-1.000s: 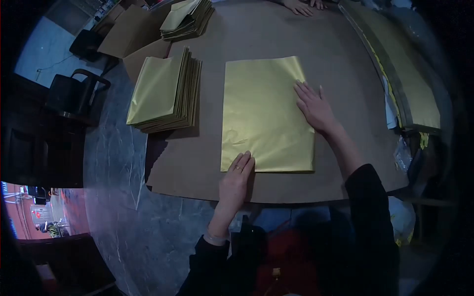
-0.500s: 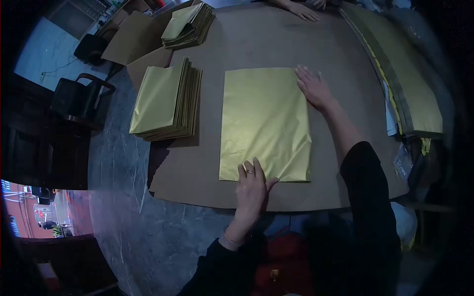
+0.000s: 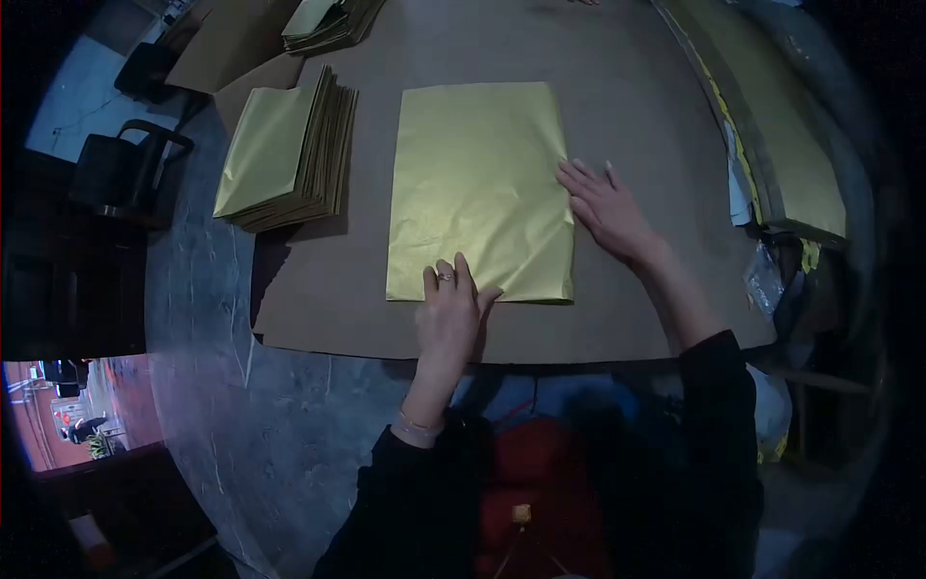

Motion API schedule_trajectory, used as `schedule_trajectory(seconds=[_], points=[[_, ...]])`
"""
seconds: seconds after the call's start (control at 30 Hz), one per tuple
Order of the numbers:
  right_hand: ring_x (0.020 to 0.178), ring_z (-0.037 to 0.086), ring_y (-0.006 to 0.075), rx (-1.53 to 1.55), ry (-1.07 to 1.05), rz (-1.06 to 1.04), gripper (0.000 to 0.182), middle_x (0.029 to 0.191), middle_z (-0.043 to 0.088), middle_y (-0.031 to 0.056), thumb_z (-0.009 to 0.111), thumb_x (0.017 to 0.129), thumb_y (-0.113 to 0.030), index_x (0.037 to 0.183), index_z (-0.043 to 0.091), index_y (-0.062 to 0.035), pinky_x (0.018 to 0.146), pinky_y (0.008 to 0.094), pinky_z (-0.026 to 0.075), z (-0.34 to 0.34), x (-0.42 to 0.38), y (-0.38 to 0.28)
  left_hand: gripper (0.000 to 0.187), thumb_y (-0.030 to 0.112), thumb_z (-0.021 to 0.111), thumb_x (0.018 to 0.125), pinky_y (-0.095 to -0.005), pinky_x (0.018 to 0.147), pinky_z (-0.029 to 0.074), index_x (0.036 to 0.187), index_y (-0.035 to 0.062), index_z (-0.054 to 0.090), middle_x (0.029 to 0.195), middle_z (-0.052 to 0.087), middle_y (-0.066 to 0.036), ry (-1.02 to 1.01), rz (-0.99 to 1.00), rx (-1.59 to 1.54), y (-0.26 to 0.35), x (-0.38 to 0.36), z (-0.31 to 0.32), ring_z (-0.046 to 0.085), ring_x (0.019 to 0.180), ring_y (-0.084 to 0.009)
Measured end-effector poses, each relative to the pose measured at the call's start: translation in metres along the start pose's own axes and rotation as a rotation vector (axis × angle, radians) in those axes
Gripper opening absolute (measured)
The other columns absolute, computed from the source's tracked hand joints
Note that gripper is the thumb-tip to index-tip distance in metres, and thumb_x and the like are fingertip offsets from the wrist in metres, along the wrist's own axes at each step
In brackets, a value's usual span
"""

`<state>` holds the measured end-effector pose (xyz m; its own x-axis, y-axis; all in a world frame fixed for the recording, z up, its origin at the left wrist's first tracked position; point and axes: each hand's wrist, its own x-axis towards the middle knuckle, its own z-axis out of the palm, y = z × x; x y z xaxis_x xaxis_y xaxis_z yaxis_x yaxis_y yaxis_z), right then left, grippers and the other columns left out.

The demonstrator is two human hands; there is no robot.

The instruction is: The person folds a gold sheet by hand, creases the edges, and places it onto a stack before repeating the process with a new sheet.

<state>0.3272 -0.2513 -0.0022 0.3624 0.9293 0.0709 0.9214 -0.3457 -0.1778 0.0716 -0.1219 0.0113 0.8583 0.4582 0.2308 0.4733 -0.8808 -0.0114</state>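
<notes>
A gold paper envelope [image 3: 477, 183] lies flat before me on the cardboard-covered table [image 3: 328, 309], wrinkled toward its lower right. My left hand [image 3: 449, 314], with a ring on one finger, rests its spread fingertips on the envelope's bottom edge. Against the right edge lies my right hand [image 3: 608, 212], palm down with the fingers apart. Left of the envelope stands a thick stack of similar gold envelopes [image 3: 265, 145].
Another envelope stack [image 3: 313, 24] sits at the far left beside an open cardboard box [image 3: 231, 48]. A long pile of gold sheets [image 3: 772, 125] runs along the right edge. A black chair [image 3: 121, 174] stands left. Another person's fingertips show at the top.
The whole view has shifted, so the table sits higher and further left. My right hand has slid down along the envelope's right edge. The other person's hands are now mostly out of view.
</notes>
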Motion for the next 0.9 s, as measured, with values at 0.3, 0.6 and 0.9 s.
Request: schedule_trajectory(seconds=[0.3, 0.6, 0.9], points=[[0.136, 0.026, 0.0186, 0.067, -0.059, -0.143, 0.040, 0.141, 0.039, 0.0029, 0.036, 0.097, -0.025, 0.134, 0.042, -0.0116, 0.113, 0.0453, 0.010, -0.017, -0.070, -0.043, 0.058, 0.048, 0.057, 0.082, -0.0305, 0.056, 0.055, 0.116, 0.0012, 0.054, 0.098, 0.056, -0.013, 0.017, 0.022, 0.011, -0.004, 0.005, 0.004, 0.057, 0.094, -0.0262], [0.119, 0.047, 0.0283, 0.321, 0.296, 0.088, 0.042, 0.124, 0.052, 0.0106, 0.060, 0.083, -0.020, 0.123, 0.051, -0.0088, 0.104, 0.0458, 0.030, -0.008, -0.095, -0.089, 0.055, 0.047, 0.057, 0.082, -0.0337, 0.059, 0.055, 0.118, 0.0054, 0.055, 0.103, 0.056, -0.015, -0.020, 0.000, 0.038, -0.003, 0.005, 0.003, 0.056, 0.097, -0.0267], [0.083, 0.054, 0.0271, 0.291, 0.482, 0.463, 0.050, 0.089, 0.054, 0.0088, 0.058, 0.076, -0.009, 0.125, 0.049, -0.0143, 0.072, 0.0387, 0.041, 0.027, -0.086, -0.133, 0.050, 0.044, 0.060, 0.082, -0.0368, 0.063, 0.053, 0.118, 0.0089, 0.057, 0.100, 0.056, -0.012, 0.021, 0.027, 0.085, -0.002, 0.004, -0.001, 0.058, 0.096, -0.0260]])
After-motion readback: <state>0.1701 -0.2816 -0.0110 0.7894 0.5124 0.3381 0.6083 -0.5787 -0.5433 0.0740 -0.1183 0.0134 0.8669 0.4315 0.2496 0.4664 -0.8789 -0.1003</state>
